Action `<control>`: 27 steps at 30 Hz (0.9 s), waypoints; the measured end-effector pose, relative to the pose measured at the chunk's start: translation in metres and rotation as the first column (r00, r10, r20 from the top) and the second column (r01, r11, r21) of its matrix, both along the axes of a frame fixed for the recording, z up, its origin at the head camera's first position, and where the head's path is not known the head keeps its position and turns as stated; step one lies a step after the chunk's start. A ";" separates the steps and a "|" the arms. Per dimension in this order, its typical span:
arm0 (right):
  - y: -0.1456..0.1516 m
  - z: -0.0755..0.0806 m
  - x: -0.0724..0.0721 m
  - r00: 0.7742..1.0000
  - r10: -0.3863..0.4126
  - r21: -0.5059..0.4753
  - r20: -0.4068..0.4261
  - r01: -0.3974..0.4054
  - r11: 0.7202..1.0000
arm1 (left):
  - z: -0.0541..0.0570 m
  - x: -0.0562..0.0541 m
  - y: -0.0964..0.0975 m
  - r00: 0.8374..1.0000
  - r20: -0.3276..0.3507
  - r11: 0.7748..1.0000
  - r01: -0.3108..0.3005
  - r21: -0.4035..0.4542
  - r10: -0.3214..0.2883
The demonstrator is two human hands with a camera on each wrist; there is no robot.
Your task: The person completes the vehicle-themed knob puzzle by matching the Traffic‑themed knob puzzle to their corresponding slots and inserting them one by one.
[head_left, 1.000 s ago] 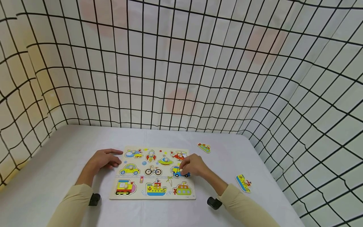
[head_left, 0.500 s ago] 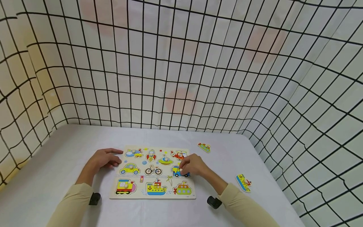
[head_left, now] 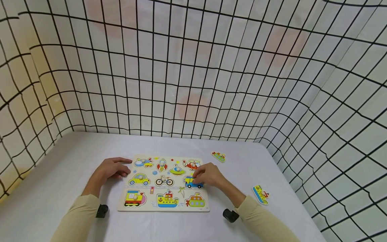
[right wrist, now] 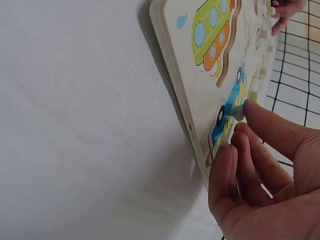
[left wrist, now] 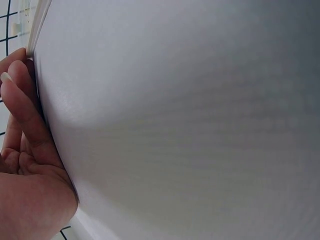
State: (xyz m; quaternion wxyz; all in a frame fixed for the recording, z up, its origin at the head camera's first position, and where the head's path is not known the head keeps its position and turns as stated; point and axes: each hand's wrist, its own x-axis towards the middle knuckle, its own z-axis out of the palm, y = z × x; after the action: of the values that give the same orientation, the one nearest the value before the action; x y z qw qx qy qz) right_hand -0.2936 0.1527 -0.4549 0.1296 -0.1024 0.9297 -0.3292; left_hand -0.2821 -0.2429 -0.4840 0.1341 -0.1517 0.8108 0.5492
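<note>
A wooden knob puzzle board (head_left: 152,208) with vehicle pictures lies on the table. My right hand (head_left: 209,174) is at its right side, thumb and fingertips at the small knob of the blue and yellow bus puzzle piece (head_left: 189,183). In the right wrist view the bus piece (right wrist: 230,102) lies flat at its place in the board, thumb (right wrist: 270,125) against the knob and the fingers curled opposite. My left hand (head_left: 111,169) rests loosely on the table, its fingertips at the board's left edge. The left wrist view shows this hand (left wrist: 30,130) beside the board's edge.
A green submarine piece (head_left: 218,156) lies beyond the board's upper right corner. To the right of my right forearm is a yellow and blue ship piece (head_left: 261,194). Black grid netting (head_left: 169,84) before white sheeting surrounds the table's back and sides.
The right hand stays at the bus piece, its fingertips shifting only slightly over the knob. The left hand keeps its place. The head view has moved a little.
</note>
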 end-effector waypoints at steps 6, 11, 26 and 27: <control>0.009 0.002 0.001 0.996 -0.073 -0.019 -0.047 0.073 0.997 | 0.000 -0.001 0.001 1.000 0.007 1.000 -0.003 0.001 0.003; 0.021 0.003 0.001 0.989 -0.130 -0.047 -0.068 0.127 0.991 | 0.001 0.001 0.000 1.000 0.001 1.000 0.011 -0.003 -0.011; 0.111 0.032 -0.004 0.962 -0.261 -0.105 -0.074 0.253 0.962 | 0.004 0.002 0.000 0.999 0.007 0.999 0.033 -0.001 -0.033; 0.119 0.034 -0.004 0.962 -0.265 -0.109 -0.070 0.256 0.960 | 0.004 0.002 0.000 0.999 0.007 0.999 0.034 -0.002 -0.034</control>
State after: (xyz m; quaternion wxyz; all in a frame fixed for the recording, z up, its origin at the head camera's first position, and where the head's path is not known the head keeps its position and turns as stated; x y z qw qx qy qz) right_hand -0.2978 0.2717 -0.4212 0.0407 0.0010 0.9221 -0.3847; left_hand -0.2801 -0.2425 -0.4797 0.1462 -0.1400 0.8133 0.5455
